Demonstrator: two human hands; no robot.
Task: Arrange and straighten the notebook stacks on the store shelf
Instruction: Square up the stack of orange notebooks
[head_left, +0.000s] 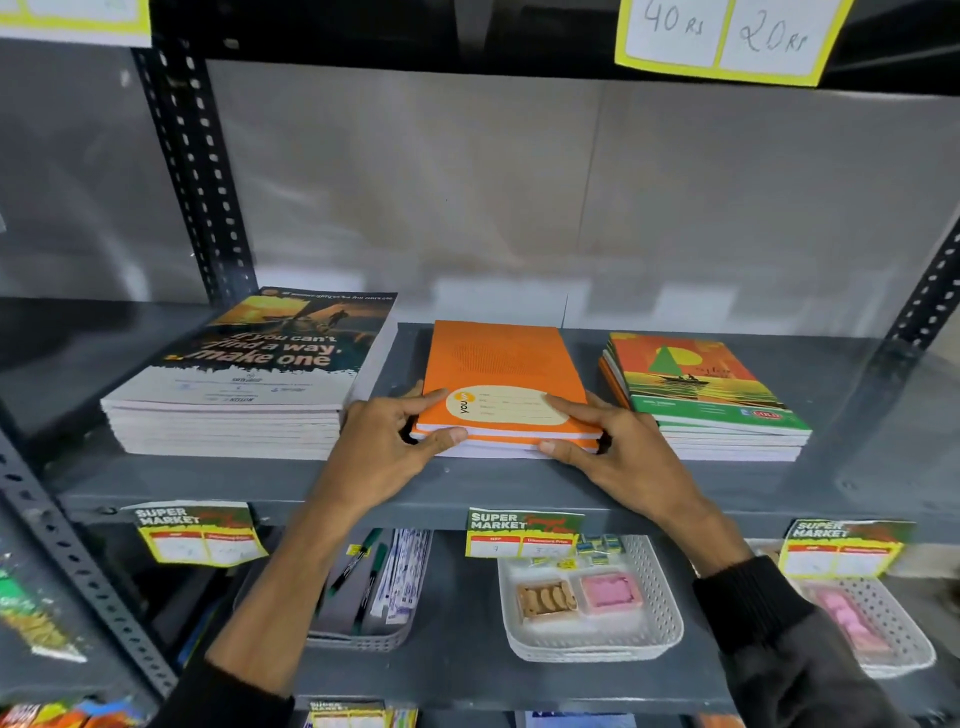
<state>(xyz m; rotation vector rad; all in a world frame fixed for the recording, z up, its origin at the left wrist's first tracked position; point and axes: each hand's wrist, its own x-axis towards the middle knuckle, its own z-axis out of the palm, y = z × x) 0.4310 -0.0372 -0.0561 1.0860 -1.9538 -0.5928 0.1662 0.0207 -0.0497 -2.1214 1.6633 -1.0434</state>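
Both hands are clamping the near corners of the orange notebook stack (501, 387), which is lying on the grey shelf (467, 488). The left hand (387, 449) and right hand (618, 447) are each closing thumb under, fingers curling over the cover. Thin and light, the glossy covers are probably sliding easily, so squeezing at the corners between fingertips is looking safest

left notebook stack (244, 374): "If you can't find a way, make one" | shelf tags (524, 532): "SUPER MARKET" | top price card (727, 36): "40 Rs", "20 Rs"
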